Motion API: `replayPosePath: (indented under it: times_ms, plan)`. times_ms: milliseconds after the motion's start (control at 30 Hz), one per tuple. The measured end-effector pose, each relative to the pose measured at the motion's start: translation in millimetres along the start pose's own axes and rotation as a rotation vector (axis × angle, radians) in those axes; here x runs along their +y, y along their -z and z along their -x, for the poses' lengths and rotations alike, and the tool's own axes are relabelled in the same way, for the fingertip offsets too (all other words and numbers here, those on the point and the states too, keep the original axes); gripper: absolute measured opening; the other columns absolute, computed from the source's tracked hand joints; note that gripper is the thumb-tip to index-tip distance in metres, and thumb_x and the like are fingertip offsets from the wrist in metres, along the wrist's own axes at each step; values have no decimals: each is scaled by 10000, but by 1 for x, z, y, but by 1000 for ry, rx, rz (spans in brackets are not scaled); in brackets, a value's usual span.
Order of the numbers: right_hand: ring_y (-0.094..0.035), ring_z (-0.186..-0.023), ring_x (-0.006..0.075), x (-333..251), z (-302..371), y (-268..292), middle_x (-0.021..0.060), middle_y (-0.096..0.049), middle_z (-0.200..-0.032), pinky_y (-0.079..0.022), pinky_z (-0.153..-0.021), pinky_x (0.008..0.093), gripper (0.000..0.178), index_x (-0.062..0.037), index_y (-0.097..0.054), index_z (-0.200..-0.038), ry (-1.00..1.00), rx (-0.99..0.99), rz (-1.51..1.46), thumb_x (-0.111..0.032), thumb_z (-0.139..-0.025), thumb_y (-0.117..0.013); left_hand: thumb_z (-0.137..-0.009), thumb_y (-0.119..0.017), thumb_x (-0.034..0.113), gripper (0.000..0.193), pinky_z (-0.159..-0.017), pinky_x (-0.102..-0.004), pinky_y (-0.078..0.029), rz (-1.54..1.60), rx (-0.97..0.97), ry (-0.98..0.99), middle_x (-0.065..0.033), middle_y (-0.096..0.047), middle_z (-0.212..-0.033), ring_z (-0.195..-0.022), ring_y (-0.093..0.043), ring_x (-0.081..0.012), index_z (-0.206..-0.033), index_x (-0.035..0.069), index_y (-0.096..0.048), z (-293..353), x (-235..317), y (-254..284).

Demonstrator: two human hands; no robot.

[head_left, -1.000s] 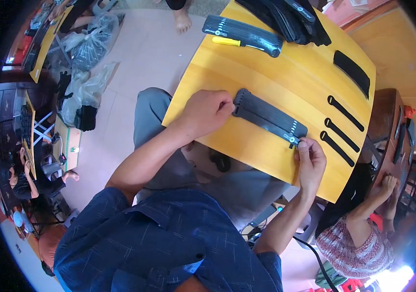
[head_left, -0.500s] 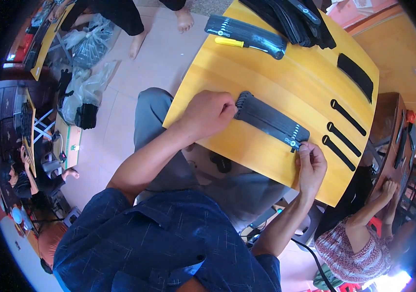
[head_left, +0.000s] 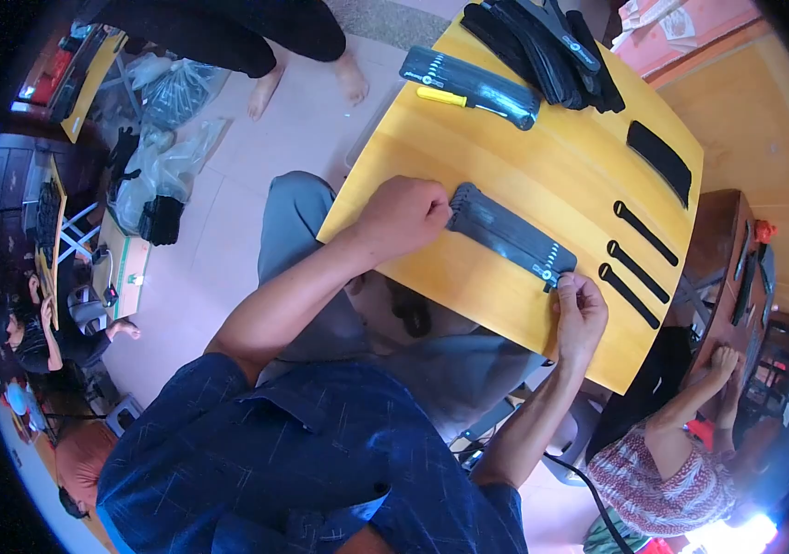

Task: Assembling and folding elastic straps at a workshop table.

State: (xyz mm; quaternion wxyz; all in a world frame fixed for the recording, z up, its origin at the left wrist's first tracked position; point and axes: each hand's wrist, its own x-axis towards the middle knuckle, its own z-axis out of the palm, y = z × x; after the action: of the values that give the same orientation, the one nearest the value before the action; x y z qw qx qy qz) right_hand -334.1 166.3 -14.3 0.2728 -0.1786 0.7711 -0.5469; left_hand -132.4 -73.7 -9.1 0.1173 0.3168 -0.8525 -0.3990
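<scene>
A clear plastic bag of black hook-and-loop cable ties (head_left: 510, 231) lies slantwise on the yellow table, its slotted end toward the right. My right hand (head_left: 583, 314) pinches the bag's near right corner between thumb and fingers. At the other end, my left hand (head_left: 403, 217) is closed in a fist against the bag's edge; what its fingers hold is hidden. To the right lie three loose black cable ties (head_left: 635, 294), each with a looped head. Farther back is another filled bag of cable ties (head_left: 477, 81), with a yellow-handled screwdriver (head_left: 441, 96) beside it.
A heap of black straps (head_left: 542, 51) covers the table's far corner. A black bundle of straps (head_left: 660, 159) lies near its right edge (head_left: 697, 175). Another person (head_left: 671, 471) sits at the right. Someone's bare feet (head_left: 350, 78) stand beyond the table, near plastic sacks (head_left: 173, 97).
The whole view has shifted slightly, moving the table's far side down and left. Both hands keep their places at the bag's ends. The standing person's feet have shifted.
</scene>
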Motion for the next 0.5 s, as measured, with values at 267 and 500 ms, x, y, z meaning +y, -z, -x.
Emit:
replayPosePath:
  times_ms: [267, 500]
  plan:
    - [-472, -598, 42, -2, -1, -3, -31, -591, -731, -360, -529, 202, 160, 25, -702, -992, 3, 11, -12, -133, -1004, -680, -894, -684, 197, 203, -640, -464, -502, -15, 12, -4, -167, -657, -718, -683, -663, -365, -787, 28, -646, 0, 0, 0]
    - [-478, -596, 44, -4, -1, -3, -27, -595, -730, -366, -527, 204, 162, 25, -703, -988, 2, 18, 1, -136, -998, -690, -888, -688, 200, 188, -659, -458, -523, -23, 11, 21, -162, -680, -743, -713, -683, -361, -806, 32, -665, 0, 2, 0]
